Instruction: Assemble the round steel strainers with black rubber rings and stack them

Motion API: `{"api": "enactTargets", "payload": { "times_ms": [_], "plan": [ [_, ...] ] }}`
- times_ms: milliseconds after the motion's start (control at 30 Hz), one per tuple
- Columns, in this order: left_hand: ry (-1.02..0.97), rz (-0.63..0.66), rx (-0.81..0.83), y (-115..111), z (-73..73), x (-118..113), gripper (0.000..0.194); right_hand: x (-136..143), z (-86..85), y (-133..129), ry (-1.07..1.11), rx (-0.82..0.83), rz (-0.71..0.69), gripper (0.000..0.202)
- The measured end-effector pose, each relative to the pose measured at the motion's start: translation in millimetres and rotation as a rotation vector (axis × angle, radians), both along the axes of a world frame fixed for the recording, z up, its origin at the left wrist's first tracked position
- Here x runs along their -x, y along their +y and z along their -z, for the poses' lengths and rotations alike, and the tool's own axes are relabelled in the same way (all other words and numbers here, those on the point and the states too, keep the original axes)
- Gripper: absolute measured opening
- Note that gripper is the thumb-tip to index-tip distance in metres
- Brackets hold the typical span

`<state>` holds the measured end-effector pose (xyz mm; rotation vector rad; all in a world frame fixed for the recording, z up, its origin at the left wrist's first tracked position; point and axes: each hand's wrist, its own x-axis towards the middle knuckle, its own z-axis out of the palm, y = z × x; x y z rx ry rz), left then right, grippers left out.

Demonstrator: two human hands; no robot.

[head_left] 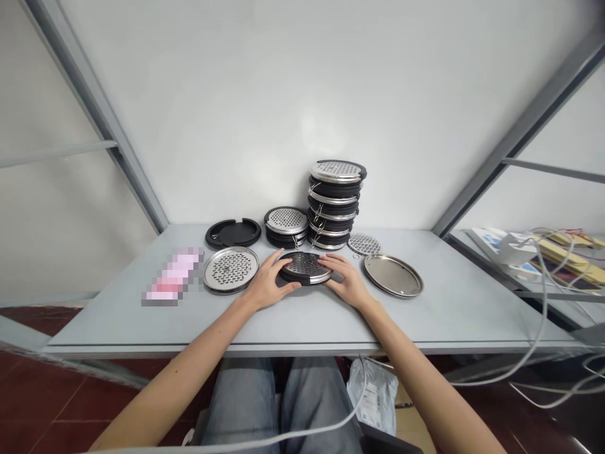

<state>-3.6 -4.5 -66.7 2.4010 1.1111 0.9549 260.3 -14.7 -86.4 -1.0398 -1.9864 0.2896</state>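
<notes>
In the head view, a round, flat metal case (306,270) with a perforated top and a black rim rests on the table before me. My left hand (270,282) grips its left side, thumb at the front edge and fingers over the top. From the right, my right hand (348,279) wraps its fingers round the opposite edge. Left of the hands lies a perforated metal lid (231,269). A plain shallow metal dish (394,275) sits to the right, with a loose perforated disc (363,243) behind it.
A tall stack of similar cases (333,205) rises at the back, beside a shorter stack (286,227). Black rings (233,233) lie back left. A blurred pink item (174,277) is on the left of the table (302,321). White cable (543,302) hangs at right; metal posts flank both sides.
</notes>
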Motion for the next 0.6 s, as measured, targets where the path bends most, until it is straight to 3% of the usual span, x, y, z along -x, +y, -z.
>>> {"api": "enactTargets", "payload": {
  "times_ms": [200, 600],
  "plan": [
    [-0.104, 0.111, -0.096, 0.8, -0.4, 0.0, 0.042, 1.1, -0.8, -2.3, 0.021, -0.052, 0.044, 0.041],
    [-0.178, 0.069, 0.011, 1.3, -1.3, 0.4, 0.035, 1.7, -1.8, -4.9, 0.134, -0.019, 0.113, 0.039]
  ]
}}
